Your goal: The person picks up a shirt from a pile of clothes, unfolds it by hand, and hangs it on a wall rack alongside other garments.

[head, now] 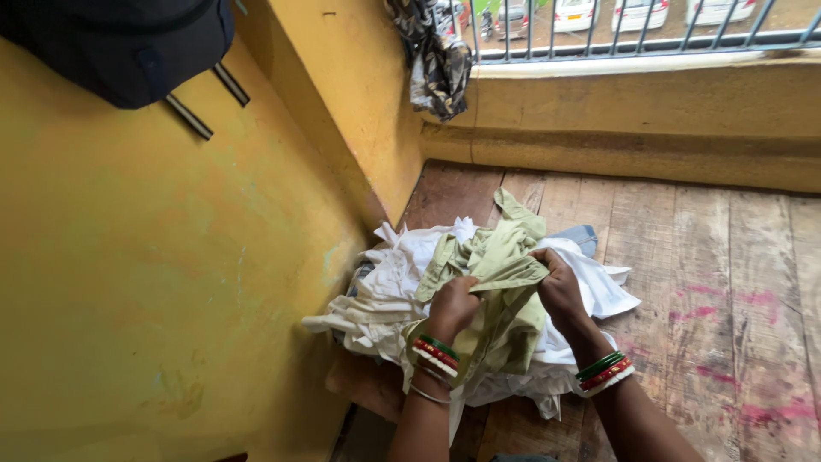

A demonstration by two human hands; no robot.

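1. Green cloth, pale olive, is bunched in both hands: the left hand (451, 306) is clenched around a gathered fold of the green garment (500, 265), and the right hand (558, 287) pinches its upper edge just beside it, knuckles up.
2. Both wrists carry stacked bangles in red, green and white, with a thin silver bangle lower on the left wrist.
3. That garment lies on top of a heap of white clothes (389, 287), partly lifted off it, with one green end trailing toward the wall corner and another hanging down between the forearms.
4. It looks light, soft and limp; it will likely sag and slide wherever it is not held, so a firm grip at a seam, collar or hem, spread between two hands, seems the surest hold. Nothing about it looks fragile or slippery.
5. A patch of blue fabric (580, 237) peeks out from behind the heap, touching the white pieces.
6. The heap rests on a worn wooden table (710, 257) of broad planks, marked with pink stains to the right.
7. A yellow wall (154, 282) stands close on the left, with a dark bag (120, 47) hanging high on it.
8. Farther off, a patterned cloth (436, 60) hangs by a metal railing (641, 38), beyond which parked cars show.
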